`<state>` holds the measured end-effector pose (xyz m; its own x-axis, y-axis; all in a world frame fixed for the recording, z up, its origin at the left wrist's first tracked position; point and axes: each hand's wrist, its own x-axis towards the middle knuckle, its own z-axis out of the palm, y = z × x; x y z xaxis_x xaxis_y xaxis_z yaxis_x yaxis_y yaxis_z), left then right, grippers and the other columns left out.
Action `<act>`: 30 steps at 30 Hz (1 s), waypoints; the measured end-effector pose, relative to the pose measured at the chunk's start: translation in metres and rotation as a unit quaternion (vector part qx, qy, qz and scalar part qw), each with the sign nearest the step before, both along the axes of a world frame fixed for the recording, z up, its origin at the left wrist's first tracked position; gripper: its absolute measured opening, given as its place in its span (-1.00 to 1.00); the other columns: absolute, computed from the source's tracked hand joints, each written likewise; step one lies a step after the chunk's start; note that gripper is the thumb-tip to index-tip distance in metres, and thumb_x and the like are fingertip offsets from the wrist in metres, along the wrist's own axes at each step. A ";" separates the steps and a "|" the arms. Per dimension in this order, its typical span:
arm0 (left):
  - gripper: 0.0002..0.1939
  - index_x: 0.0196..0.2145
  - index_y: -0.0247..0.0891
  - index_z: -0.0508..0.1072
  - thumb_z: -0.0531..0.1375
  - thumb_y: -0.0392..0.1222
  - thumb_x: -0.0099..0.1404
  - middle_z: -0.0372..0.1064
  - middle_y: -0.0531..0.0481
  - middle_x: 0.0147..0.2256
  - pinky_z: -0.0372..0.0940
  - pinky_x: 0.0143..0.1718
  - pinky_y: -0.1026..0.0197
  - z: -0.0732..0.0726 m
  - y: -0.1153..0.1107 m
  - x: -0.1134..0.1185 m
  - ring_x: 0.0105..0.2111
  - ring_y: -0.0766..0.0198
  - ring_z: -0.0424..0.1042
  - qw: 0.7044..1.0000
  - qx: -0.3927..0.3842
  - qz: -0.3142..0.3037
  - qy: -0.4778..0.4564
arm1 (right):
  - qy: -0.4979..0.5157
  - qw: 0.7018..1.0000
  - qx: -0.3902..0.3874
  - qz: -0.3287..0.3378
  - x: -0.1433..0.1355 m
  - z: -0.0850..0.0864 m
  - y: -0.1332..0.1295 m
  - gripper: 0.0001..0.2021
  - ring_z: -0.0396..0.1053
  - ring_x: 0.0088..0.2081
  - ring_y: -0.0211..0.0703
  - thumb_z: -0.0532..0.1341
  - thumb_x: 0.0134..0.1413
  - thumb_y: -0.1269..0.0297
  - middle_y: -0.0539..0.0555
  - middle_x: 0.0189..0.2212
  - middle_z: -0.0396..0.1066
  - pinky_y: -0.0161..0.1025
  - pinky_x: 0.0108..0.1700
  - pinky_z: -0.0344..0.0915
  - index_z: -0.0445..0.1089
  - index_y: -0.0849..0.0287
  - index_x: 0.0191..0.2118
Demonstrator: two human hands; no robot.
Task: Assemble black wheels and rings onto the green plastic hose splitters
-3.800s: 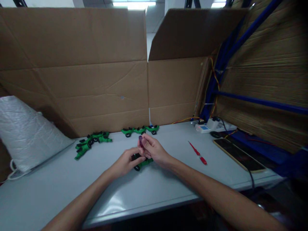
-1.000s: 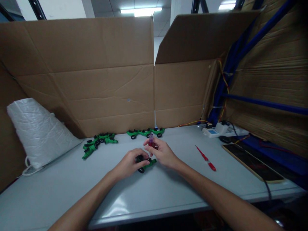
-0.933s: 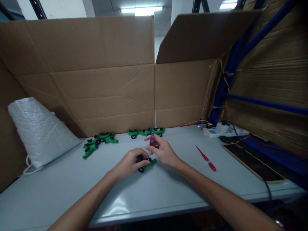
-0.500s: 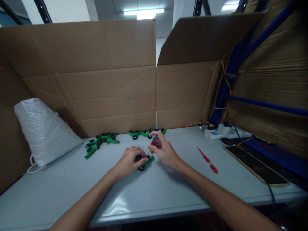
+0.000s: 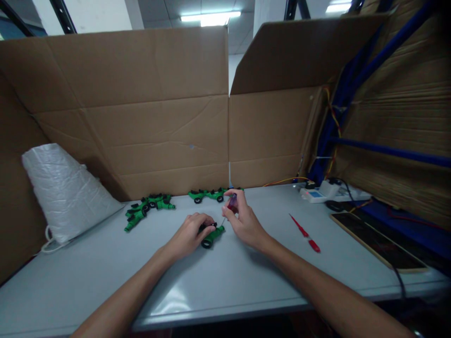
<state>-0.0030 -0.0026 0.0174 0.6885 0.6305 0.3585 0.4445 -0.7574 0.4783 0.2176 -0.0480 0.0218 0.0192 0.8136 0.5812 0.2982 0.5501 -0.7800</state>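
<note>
Midway between the front and back edges of the tabletop, the left hand held a green wheeled piece while the right hand's fingers pinched a slanted screwdriver beside it, seemingly needing steady alignment.

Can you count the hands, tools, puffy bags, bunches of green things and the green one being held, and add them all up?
Hands: 2 (left hand, right hand)
Tools: 2 (held tool, red tool)
Puffy bags: 1 (white bag)
Green bunches: 2 (heap, back row)
Held green piece: 1
Total: 8
</note>
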 end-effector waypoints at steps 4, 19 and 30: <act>-0.81 -0.02 -0.20 0.49 0.21 -0.09 0.50 0.50 -0.06 -0.18 0.28 0.01 0.12 -0.002 0.001 0.000 -0.13 0.14 0.45 0.999 0.027 0.017 -0.026 | -0.030 0.999 -0.010 -0.034 0.001 0.001 0.001 -0.77 0.42 -0.34 -0.11 0.07 0.43 0.22 -0.02 -0.33 0.43 -0.22 -0.24 0.26 0.19 0.05 0.12; -0.87 -0.03 -0.18 0.49 0.21 -0.24 0.49 0.49 -0.09 -0.10 0.35 0.05 0.13 0.003 0.001 0.000 -0.07 0.15 0.49 0.995 0.058 -0.022 -0.083 | -0.108 0.993 -0.052 -0.002 0.000 -0.011 0.013 -0.78 0.23 -0.50 -0.21 0.16 0.37 0.18 -0.06 -0.52 0.33 -0.30 -0.40 0.12 0.35 0.13 -0.33; -0.83 0.01 -0.19 0.48 0.23 -0.17 0.49 0.47 -0.08 -0.15 0.37 -0.02 0.13 0.005 -0.002 0.000 -0.13 0.17 0.47 0.993 0.076 -0.016 -0.087 | -0.098 0.988 -0.093 0.073 0.000 -0.018 0.017 -0.87 0.31 -0.42 -0.20 0.24 0.32 0.23 -0.03 -0.42 0.44 -0.29 -0.31 0.21 0.48 0.16 -0.20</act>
